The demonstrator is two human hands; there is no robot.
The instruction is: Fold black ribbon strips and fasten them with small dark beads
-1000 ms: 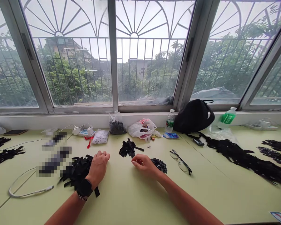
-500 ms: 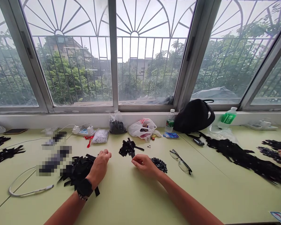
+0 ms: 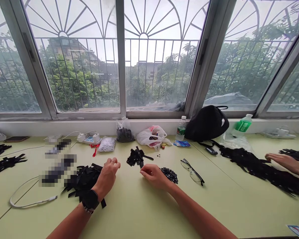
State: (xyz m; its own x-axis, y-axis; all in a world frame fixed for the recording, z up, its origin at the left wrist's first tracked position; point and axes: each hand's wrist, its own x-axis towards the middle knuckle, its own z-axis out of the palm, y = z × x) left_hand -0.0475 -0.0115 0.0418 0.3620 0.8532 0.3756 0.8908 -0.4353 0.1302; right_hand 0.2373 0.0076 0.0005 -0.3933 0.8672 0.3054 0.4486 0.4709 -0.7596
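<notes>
My left hand [image 3: 108, 174], with a watch on its wrist, is closed with fingertips together just right of a heap of black fabric strips [image 3: 83, 181]. Whatever it may hold is hidden. In a pinch, my right hand [image 3: 153, 176] has thumb and forefinger on the end of a black fabric strip [image 3: 141, 164], which reaches down from a smaller pile of black strips [image 3: 135, 156]. Small shiny black pieces [image 3: 169, 175] lie heaped just beyond my right wrist. A few tiny pieces [image 3: 158, 155] rest farther back.
Eyeglasses [image 3: 193, 172] lie right of the shiny pieces. Along the sill stand plastic bags [image 3: 153, 136], a bottle [image 3: 181, 128] and a black bag [image 3: 206, 122]. A white cable [image 3: 37, 203] curves at left. Another person's hand [image 3: 286, 161] is over black strips at right.
My left hand has shifted very slightly right and up; my right hand stays put. The other person's hand has come farther in from the right edge, over the strips.
</notes>
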